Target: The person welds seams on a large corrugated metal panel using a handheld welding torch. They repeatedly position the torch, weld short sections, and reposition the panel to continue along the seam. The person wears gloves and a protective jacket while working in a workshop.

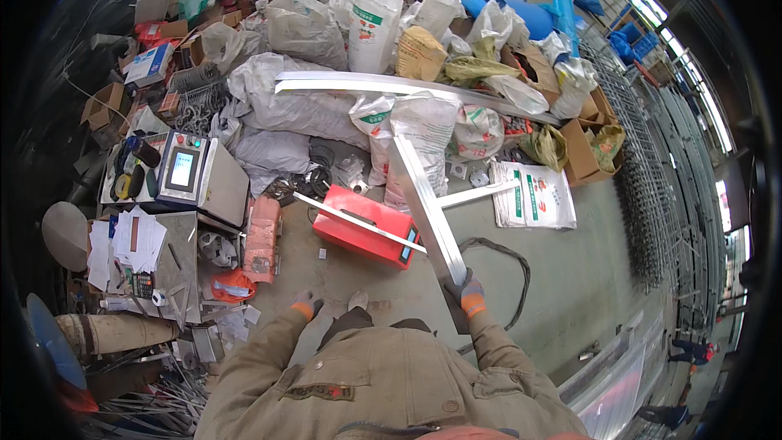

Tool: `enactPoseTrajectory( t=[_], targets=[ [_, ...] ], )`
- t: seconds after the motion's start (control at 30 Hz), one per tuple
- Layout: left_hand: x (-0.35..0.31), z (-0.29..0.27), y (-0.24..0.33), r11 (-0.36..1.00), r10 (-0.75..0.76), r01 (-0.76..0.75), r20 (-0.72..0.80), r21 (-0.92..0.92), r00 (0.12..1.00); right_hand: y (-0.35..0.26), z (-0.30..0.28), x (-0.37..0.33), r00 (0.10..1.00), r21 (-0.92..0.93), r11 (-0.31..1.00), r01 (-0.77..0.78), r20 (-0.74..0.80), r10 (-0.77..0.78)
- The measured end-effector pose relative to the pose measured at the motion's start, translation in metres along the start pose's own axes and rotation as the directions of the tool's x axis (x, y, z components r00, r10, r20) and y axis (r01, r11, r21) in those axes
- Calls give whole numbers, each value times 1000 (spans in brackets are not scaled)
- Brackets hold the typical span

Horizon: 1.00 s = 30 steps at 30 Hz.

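Note:
My right hand [467, 293], in a grey glove with an orange cuff, grips the near end of a long flat shiny metal strip [423, 204]. The strip runs away from me, up over the concrete floor toward a pile of white sacks [419, 126]. My left hand [307, 305], gloved the same way, hangs free at my side with fingers curled and nothing in it. Just ahead of me a red box-shaped machine [364, 226] sits on the floor, with a thin metal bar [358, 222] lying across its top.
A long curved metal strip [391, 84] rests on the sacks. A grey machine with a screen [195, 175] stands left, beside a bench with papers [130, 240]. A black cable [505, 257] loops on the floor. Wire mesh panels [660, 163] lean at right.

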<state>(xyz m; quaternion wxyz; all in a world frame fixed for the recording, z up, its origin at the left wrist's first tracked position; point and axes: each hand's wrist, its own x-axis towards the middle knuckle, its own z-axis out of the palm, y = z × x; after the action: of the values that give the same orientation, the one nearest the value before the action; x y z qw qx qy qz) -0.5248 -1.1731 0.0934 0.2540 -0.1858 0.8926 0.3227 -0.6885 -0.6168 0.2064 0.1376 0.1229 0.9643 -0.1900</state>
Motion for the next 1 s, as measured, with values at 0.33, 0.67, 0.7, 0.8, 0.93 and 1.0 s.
enactPoseTrajectory(
  t=[0.33,0.67,0.7,0.8,0.93,1.0],
  targets=[
    [-158,99,-39,855,-487,519,305,-26,818,-95,43,234,941,-68,951,302,177,-287],
    [-112,115,112,699,-583,623,224,-352,781,-147,157,402,821,-207,819,535,354,-447],
    [-125,117,120,684,-594,633,228,-363,772,-153,174,415,847,-266,843,468,408,-341],
    [-171,131,143,602,-643,701,288,-382,709,-153,205,437,783,-226,804,550,473,-403],
    [-199,138,166,513,-686,771,360,-377,632,-163,226,443,797,-181,829,529,441,-412],
    [-205,139,178,482,-698,798,391,-363,600,-167,232,443,787,-141,845,516,469,-402]
  ],
)
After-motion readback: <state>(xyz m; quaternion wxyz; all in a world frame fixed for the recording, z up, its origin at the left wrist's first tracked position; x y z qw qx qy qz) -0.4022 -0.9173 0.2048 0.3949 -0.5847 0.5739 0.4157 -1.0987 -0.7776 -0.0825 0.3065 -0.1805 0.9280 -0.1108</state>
